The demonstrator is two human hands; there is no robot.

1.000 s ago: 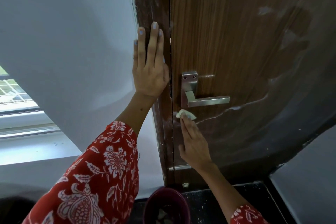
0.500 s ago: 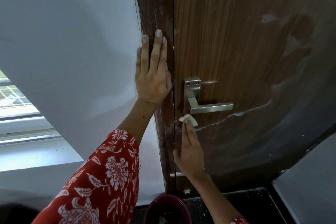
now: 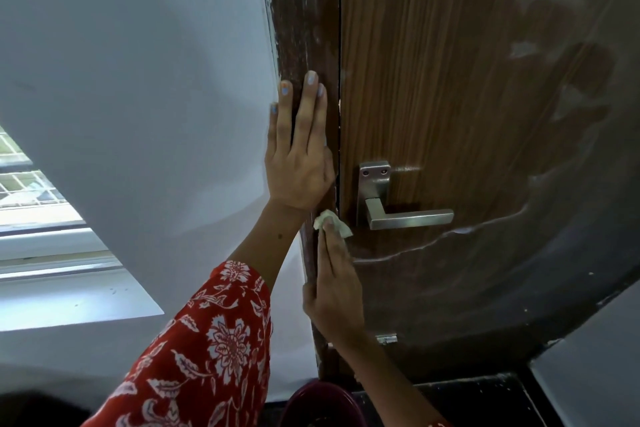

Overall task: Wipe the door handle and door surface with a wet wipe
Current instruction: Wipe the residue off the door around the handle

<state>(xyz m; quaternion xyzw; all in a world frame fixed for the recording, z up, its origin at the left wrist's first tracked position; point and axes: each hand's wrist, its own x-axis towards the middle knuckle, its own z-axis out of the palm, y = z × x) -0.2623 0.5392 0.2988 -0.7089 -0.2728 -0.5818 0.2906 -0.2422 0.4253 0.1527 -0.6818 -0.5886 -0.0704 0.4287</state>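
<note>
A brown wood-grain door (image 3: 450, 80) fills the right half of the frame, its surface streaked with pale wipe marks and a darker wet patch spreading toward the lower right. A square brushed-metal door handle (image 3: 408, 218) sits at centre, its lever pointing right from a plate with two screws. No brand, label or writing can be read anywhere.

The left hand (image 3: 299, 166) lies flat, fingers straight and together, pressed against the dark scuffed door frame (image 3: 301, 28) just left of the door's edge, above the handle's height. Its nails are painted pale blue. A red sleeve (image 3: 207, 350) with a white flower print covers the forearm at lower centre.

The right hand (image 3: 334, 291) reaches up from the bottom of the frame, fingers extended, pressing a small crumpled white wet wipe (image 3: 332, 224) against the gap where door meets frame, just left of and slightly below the handle plate. The wipe shows above the fingertips.

A white wall (image 3: 138, 80) fills the left, with a window (image 3: 27, 184) at far left. The rim of a dark maroon bucket (image 3: 318, 402) shows at bottom centre, above a dark floor (image 3: 467, 399).
</note>
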